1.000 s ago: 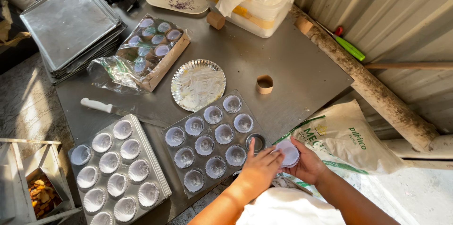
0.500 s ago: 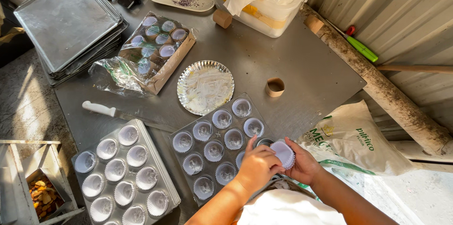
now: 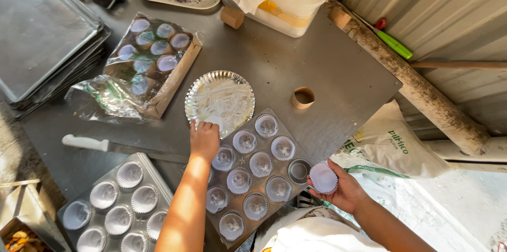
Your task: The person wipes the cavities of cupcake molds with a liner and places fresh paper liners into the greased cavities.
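Note:
My right hand (image 3: pixel 342 190) holds a small stack of white paper cupcake liners (image 3: pixel 323 177) just off the right edge of a metal muffin tray (image 3: pixel 253 173). Nearly every cup of that tray has a white liner; one cup (image 3: pixel 299 170) beside the held stack is bare. My left hand (image 3: pixel 204 137) reaches across the tray's top left corner, fingertips on the rim of a round foil plate (image 3: pixel 219 101). It holds nothing I can see.
A second lined muffin tray (image 3: pixel 117 207) lies at the lower left, a white-handled knife (image 3: pixel 84 142) above it. A plastic-wrapped box of cups (image 3: pixel 148 62), stacked baking sheets (image 3: pixel 42 35), a tape roll (image 3: pixel 303 97), a log (image 3: pixel 412 80) and a sack (image 3: pixel 393 143) surround the table.
My left hand has moved from beside the liner stack up and left to the foil plate. My right hand stays by the tray's right edge with the liners.

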